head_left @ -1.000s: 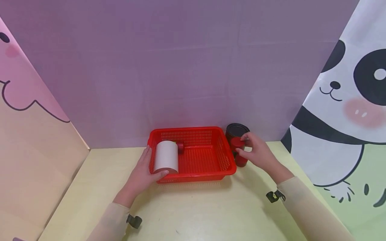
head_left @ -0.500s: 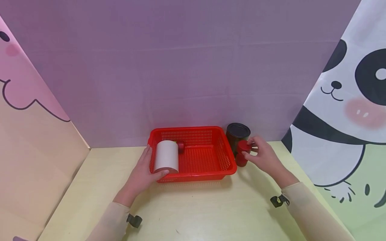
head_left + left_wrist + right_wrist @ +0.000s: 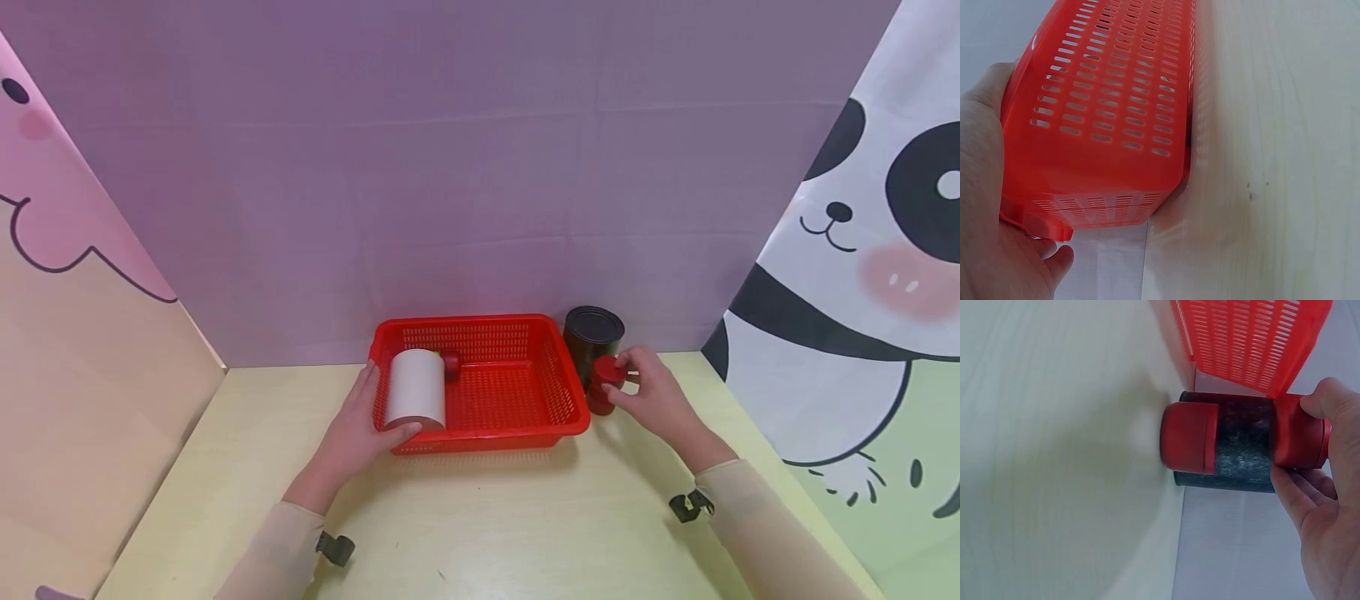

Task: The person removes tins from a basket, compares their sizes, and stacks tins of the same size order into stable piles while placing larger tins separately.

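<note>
My right hand (image 3: 654, 397) pinches a small red round container (image 3: 1299, 431) between thumb and fingers. In the right wrist view this container is held above a second red container (image 3: 1189, 437) standing on the table, with a gap between the two. Behind both stands a dark can (image 3: 593, 333) with a black lid. My left hand (image 3: 358, 429) rests at the near left corner of a red perforated basket (image 3: 487, 439), thumb along the front rim and fingers straight along the left side. Inside the basket, a white cylinder (image 3: 416, 385) lies next to a small dark red object (image 3: 451, 367).
The basket's right side (image 3: 573, 383) is close to the dark can. A purple cloth wall (image 3: 480, 208) rises behind the pale table (image 3: 480, 525). A panda-print panel (image 3: 840, 350) bounds the right, and a pink and beige one (image 3: 75, 333) the left.
My right hand has carried the red container to the right, away from the basket's rim, then slightly lower over the second red container. My left hand and the basket stay put.
</note>
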### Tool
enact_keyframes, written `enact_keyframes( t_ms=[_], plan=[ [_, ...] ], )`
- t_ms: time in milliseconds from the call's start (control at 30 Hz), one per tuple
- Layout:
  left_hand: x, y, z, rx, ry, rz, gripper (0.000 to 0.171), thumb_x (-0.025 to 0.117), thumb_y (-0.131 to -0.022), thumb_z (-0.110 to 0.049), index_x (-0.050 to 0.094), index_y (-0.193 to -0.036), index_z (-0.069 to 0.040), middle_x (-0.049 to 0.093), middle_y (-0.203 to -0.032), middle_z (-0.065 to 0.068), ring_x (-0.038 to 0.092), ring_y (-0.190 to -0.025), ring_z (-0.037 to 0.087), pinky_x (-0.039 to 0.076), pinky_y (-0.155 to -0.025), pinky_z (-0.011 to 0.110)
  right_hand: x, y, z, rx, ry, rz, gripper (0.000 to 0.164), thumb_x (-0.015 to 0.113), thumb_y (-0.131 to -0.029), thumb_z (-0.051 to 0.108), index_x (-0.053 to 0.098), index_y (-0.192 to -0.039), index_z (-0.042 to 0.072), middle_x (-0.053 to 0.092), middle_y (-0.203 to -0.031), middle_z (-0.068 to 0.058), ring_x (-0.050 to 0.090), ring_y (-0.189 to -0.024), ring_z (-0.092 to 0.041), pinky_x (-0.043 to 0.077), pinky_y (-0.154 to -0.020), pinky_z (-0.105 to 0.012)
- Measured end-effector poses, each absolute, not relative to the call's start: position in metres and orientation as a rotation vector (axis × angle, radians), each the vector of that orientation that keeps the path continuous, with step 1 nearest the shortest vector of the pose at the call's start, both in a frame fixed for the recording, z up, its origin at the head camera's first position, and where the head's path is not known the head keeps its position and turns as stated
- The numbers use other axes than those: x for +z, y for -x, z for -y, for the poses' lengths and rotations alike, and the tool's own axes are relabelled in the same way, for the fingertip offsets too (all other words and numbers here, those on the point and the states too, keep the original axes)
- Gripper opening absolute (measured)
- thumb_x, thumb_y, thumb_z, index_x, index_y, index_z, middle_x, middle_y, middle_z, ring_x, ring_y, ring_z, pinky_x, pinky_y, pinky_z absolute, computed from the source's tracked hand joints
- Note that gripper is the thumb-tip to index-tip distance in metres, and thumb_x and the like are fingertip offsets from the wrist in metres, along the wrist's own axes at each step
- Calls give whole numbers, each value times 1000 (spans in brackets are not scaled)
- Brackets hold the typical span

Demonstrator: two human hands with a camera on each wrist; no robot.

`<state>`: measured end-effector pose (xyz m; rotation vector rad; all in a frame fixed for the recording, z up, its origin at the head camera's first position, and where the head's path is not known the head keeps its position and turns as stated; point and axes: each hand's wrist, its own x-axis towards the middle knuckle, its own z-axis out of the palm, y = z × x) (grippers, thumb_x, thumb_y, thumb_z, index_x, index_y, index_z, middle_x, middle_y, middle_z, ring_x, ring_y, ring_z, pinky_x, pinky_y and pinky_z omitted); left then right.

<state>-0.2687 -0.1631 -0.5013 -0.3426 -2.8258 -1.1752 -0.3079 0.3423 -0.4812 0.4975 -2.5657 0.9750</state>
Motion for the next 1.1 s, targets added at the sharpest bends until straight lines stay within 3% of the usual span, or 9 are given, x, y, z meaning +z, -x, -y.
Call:
enact_keyframes(
  t_ms=[500,1100],
  plan=[
    [-502,268,163,-1187,323,2831,133,92,-85,-58,8,-179,-14,11,-185,12,20,-166,42,56,-108,63,-504,307,-344,1021,-317,2611,38,85,-95,3,55,-118,0,61,-124,-23,67,-117,-48,60,-101,-66],
    [-501,268,163,-1202,329,2820,134,90,-85,-61,8,-179,-14,11,-185,11,20,-167,41,53,-112,64,-519,314,-346,1037,-309,2620,37,86,-94,1,55,-116,1,60,-124,-23,68,-118,-48,62,-98,-63]
  ],
)
